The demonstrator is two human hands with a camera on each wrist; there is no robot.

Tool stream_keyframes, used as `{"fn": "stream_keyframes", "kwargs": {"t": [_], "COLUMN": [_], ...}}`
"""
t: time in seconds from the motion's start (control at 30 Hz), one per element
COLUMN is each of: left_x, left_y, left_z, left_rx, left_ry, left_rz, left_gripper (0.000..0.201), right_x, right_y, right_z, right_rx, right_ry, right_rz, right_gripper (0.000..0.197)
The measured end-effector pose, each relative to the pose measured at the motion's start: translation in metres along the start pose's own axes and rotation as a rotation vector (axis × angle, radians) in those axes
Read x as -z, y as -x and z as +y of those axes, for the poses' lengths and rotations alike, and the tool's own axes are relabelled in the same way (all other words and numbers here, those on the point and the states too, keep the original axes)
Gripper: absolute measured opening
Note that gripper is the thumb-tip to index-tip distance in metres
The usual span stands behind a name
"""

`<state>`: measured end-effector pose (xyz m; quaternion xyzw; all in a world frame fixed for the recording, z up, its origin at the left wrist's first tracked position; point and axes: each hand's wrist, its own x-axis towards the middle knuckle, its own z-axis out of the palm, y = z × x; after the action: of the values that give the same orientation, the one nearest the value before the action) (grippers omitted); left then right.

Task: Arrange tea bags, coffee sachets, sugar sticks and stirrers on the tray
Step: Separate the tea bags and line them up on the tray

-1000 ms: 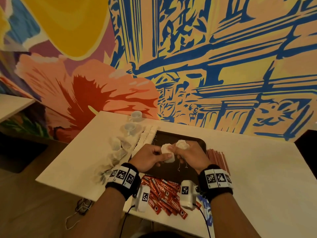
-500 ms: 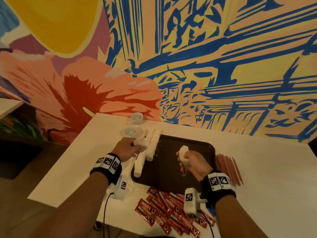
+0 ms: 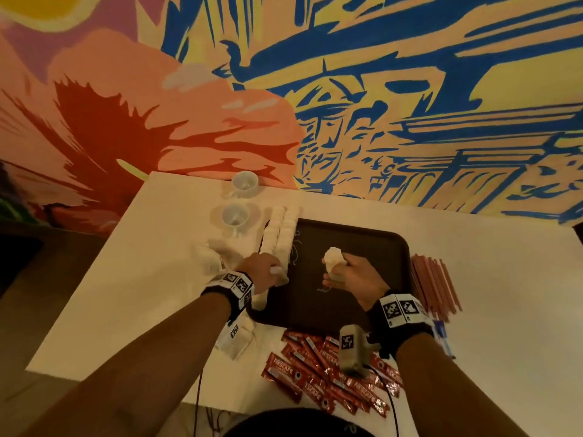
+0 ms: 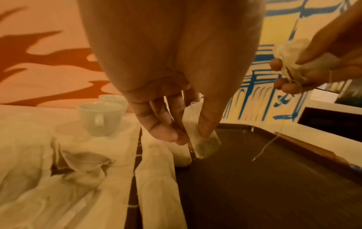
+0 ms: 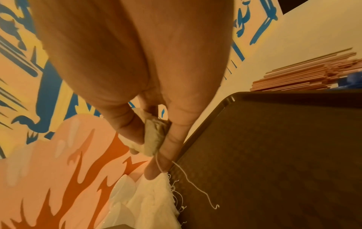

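A dark brown tray [image 3: 356, 244] lies on the white table. Two rows of white tea bags [image 3: 282, 234] run along its left side. My left hand [image 3: 268, 272] pinches one tea bag [image 4: 205, 144] between thumb and fingers, its lower end touching the tray [image 4: 264, 178] beside the row. My right hand [image 3: 344, 272] hovers over the tray's middle and grips a bunch of tea bags [image 3: 333, 257], their strings dangling; the right wrist view shows the bags [image 5: 156, 136] squeezed between thumb and fingers. Red coffee sachets [image 3: 318, 370] lie in front of the tray, and pink stirrers [image 3: 433, 285] lie to its right.
Two white cups [image 3: 235, 216] on saucers stand at the table's back left, near the painted wall. Crumpled empty wrappers [image 4: 64, 162] lie left of the tray. A blue item [image 3: 441, 335] lies by the stirrers' near end. The table's right part is bare.
The hands, together over the tray a second ago, have parted. My left hand carried one tea bag left to the rows and now sets it at their near end. The right hand stayed mid-tray.
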<state>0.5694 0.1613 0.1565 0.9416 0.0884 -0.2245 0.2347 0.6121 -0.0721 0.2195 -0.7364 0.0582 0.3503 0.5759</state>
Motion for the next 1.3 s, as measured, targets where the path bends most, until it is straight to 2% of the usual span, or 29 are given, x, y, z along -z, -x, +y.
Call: {"fn": "stream_keyframes", "kwargs": {"t": [0.07,0.2,0.47,0.83,1.0,1.1,1.23,1.3], "left_x": [-0.01,-0.011,-0.003,-0.004,-0.009,-0.004,0.011,0.017], "left_y": [-0.008,-0.024,-0.05,-0.064,-0.063,-0.063,-0.051,-0.039], "left_z": [-0.002,-0.005,-0.017,-0.019,-0.011,-0.011,-0.004,0.004], "left_rx": [-0.013,-0.025,-0.058,-0.062,-0.035,-0.025,-0.019,-0.045], "left_ry": [-0.019,-0.058,-0.149,-0.045,0.042,0.076,0.258,0.384], "left_rz": [-0.041,-0.094,-0.142,0.015,0.127,0.186,0.321,0.348], "left_gripper": [0.022,0.024,0.031,0.02,0.024,0.026,0.022,0.017], "right_x": [-0.001,-0.004,-0.012,-0.015,-0.013,-0.009,0.001,0.006], "right_y": [-0.003,-0.004,-0.009,-0.005,-0.001,0.003,0.01,0.015], "right_z": [0.002,0.003,0.004,0.015,0.012,0.009,0.007,0.005], "right_rx": [-0.024,-0.083,-0.1,-0.092,-0.113,-0.086,-0.044,-0.017], "right_ry": [0.021,0.051,0.073,0.006,0.009,0.009,-0.052,-0.11], "right_rz": [0.007,0.019,0.042,0.024,-0.053,-0.048,-0.034,-0.019], "right_gripper": [0.024,0.042,0.045,0.042,0.043,0.041,0.04,0.035]}}
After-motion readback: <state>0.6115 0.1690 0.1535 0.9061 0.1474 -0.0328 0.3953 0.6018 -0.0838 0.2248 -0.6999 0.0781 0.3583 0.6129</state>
